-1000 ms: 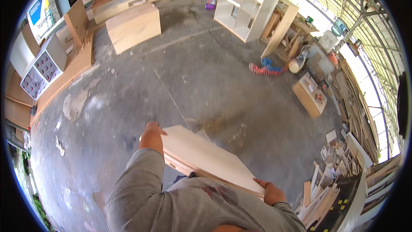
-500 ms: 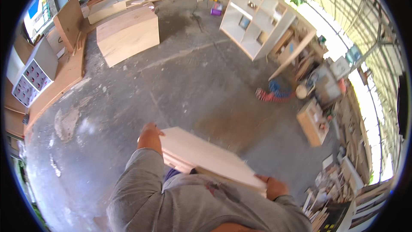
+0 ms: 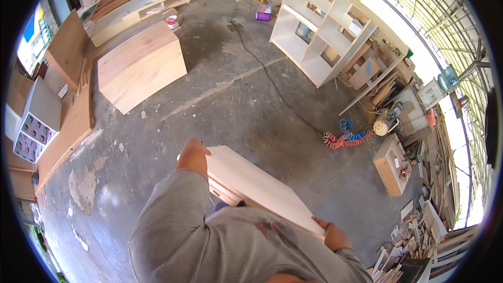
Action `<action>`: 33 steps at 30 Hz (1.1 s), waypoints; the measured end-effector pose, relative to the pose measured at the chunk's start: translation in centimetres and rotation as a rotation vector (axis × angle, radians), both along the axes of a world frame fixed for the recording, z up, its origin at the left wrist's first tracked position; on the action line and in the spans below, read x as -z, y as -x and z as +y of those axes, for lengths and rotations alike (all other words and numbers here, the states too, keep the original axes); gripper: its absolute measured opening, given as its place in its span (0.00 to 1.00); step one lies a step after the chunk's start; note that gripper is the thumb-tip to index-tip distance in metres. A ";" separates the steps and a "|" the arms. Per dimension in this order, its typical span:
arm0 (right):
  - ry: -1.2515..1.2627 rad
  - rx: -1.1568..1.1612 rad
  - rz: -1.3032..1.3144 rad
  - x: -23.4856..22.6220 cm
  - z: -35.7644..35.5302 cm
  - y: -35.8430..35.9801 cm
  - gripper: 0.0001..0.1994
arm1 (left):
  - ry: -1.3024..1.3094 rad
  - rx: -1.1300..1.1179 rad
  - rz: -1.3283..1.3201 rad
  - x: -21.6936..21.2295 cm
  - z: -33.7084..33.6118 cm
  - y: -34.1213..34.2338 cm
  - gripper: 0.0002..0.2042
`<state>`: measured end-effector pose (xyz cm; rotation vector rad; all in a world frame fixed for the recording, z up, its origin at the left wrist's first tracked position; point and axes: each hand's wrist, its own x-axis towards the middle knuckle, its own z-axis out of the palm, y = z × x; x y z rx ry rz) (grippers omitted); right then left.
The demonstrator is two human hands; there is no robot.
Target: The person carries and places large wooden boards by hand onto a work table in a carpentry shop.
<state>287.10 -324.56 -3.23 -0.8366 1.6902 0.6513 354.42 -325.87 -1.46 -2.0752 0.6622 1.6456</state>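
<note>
Stained concrete floor [image 3: 157,178] spreads beneath a person carrying a pale wooden panel [image 3: 257,186] close to the chest. Left hand [image 3: 193,154] has its grip closed over the panel's far left end; right hand [image 3: 335,236] clasps the near right corner. Well beyond the right grip, a white shelf unit [image 3: 325,31] stands, with a coiled hose [image 3: 346,137] nearer.

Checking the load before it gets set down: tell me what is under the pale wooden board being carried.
Under the pale rectangular wooden board, a second layer of wood shows along its near edge. The grey-sleeved torso hides the rest. Left hand and right hand grip opposite ends.
</note>
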 end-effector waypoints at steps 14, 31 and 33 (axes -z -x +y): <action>0.026 0.065 -0.071 -0.7 -35.1 -17.4 0.36 | 0.362 0.130 -0.223 -1.5 -26.1 -19.0 0.44; 0.090 0.147 -0.120 -3.0 -62.5 -40.8 0.35 | 0.129 0.343 -0.147 -1.6 -67.8 -37.7 0.46; 0.150 0.123 -0.144 -3.2 -67.9 -42.6 0.35 | 0.308 0.409 -0.266 -0.3 -72.1 -40.1 0.46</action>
